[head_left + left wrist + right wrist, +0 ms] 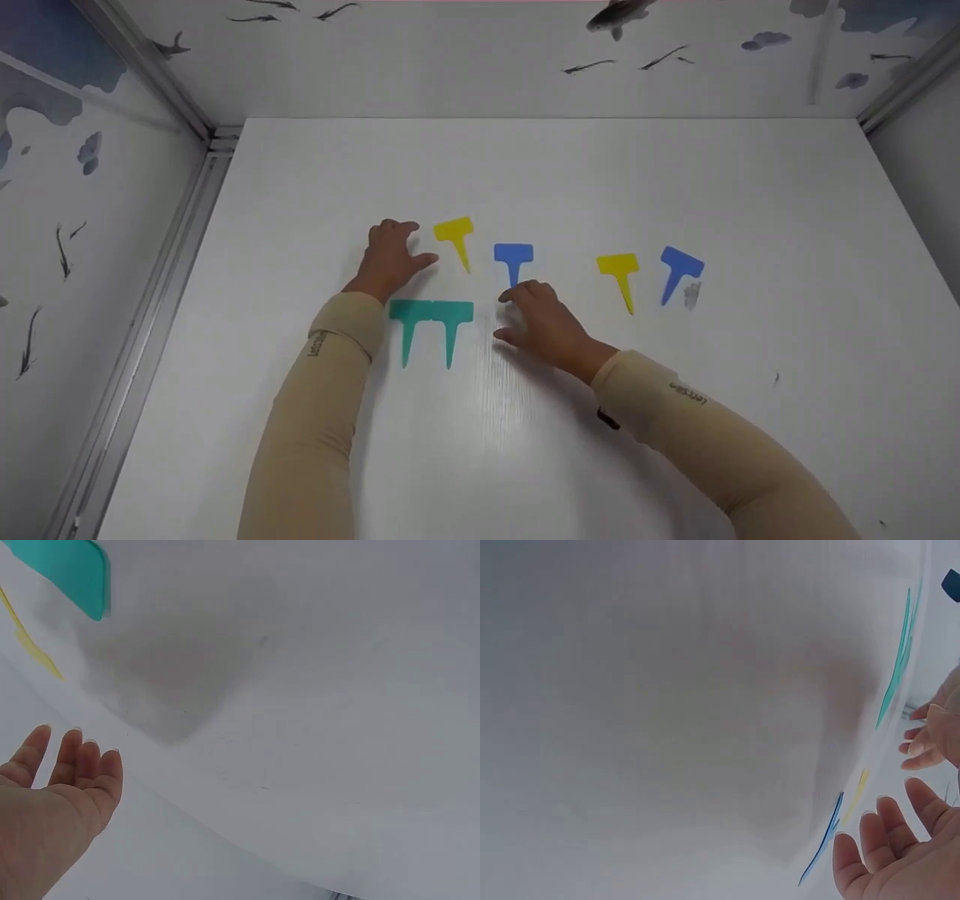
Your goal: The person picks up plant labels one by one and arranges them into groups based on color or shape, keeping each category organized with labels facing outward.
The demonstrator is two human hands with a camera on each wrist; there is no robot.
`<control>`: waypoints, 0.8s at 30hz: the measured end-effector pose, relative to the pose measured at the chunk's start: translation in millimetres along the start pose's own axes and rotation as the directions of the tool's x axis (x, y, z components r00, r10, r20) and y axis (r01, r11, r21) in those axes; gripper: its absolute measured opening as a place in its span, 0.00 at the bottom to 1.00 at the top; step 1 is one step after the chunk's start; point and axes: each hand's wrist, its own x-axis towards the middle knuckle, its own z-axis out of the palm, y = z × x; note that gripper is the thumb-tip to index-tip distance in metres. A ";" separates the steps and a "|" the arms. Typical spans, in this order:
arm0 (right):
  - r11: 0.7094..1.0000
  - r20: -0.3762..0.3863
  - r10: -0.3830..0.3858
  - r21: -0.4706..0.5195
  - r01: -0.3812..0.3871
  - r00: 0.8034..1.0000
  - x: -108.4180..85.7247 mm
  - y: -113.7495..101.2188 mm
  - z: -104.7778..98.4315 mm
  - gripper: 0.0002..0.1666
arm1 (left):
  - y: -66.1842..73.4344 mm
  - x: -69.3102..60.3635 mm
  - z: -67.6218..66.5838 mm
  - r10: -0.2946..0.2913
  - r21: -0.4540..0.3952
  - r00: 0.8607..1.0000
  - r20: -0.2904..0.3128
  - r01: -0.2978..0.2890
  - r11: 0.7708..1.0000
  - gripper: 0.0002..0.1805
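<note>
Two teal T-shaped plant labels [432, 311] lie side by side on the white table, heads touching. My left hand [391, 257] hovers just left of a yellow plant label [456, 231], thumb and fingers spread apart, holding nothing. My right hand [546, 324] is over the table below a blue plant label [514, 253], its fingertips close to the stem's lower end; whether they touch it I cannot tell. In the left wrist view the left hand [64, 795] has loosely bent fingers with nothing in them. The right wrist view shows the right hand [896, 855] bare too.
Farther right lie another yellow plant label [618, 264] and another blue plant label [682, 262], with a grey smudge [692, 295] beside it. Fish-patterned walls [480, 67] stand at the back and left of the table [750, 450].
</note>
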 end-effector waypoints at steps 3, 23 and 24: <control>1.000 0.006 -0.008 -0.003 0.008 1.000 0.6 -6.0 2.2 0.29 | 3.2 6.8 1.6 0.003 -0.004 1.000 0.011 -0.003 1.000 0.38; 0.979 0.063 -0.184 -0.078 0.189 0.981 3.9 -31.3 21.8 0.32 | 17.6 29.6 12.0 0.030 -0.017 0.999 0.014 -0.030 0.999 0.39; 0.977 0.064 -0.191 -0.085 0.196 0.979 4.1 -31.7 22.3 0.32 | 18.3 30.9 13.0 0.035 -0.008 0.999 0.012 -0.035 0.999 0.39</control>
